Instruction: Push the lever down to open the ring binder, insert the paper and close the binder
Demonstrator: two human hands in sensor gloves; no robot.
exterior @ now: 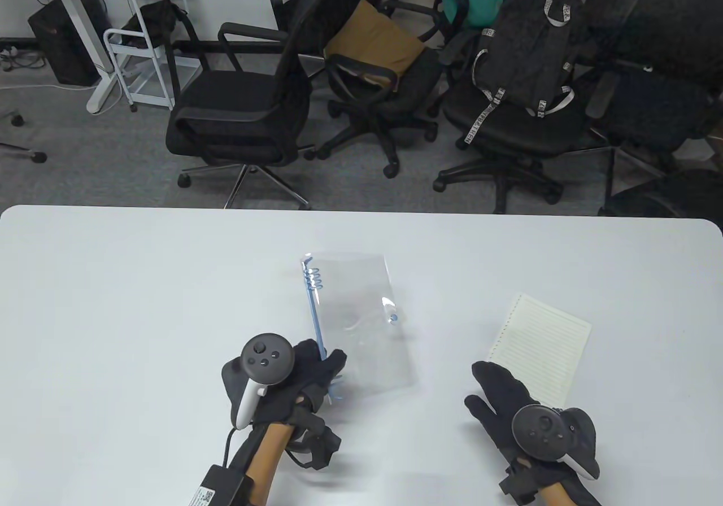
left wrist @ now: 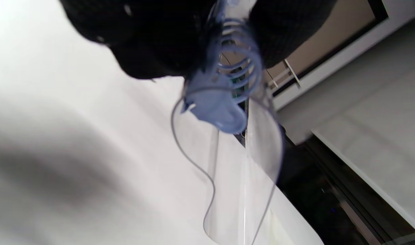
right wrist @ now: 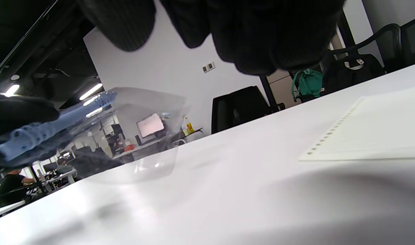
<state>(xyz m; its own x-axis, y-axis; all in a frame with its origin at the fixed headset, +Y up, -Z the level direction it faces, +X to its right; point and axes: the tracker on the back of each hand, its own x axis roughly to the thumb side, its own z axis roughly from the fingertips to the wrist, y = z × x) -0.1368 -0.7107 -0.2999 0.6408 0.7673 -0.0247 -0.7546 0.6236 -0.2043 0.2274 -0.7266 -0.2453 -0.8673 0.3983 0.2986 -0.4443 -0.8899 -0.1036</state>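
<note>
A clear plastic ring binder [exterior: 364, 317] with a blue spine [exterior: 314, 308] and blue rings lies at the table's middle. My left hand [exterior: 316, 367] grips the near end of the spine, fingers curled round the rings [left wrist: 234, 64] just above the blue lever tab [left wrist: 216, 110]. The clear cover [right wrist: 149, 132] is lifted off the table on the spine side. A lined, hole-punched paper sheet [exterior: 539, 345] lies to the right, also seen flat [right wrist: 370, 132] in the right wrist view. My right hand [exterior: 500, 387] hovers beside the sheet's near corner, fingers extended, holding nothing.
The white table [exterior: 141, 302] reaches to its far edge. Beyond it stand several black office chairs [exterior: 243, 105], one carrying a black backpack [exterior: 525, 48].
</note>
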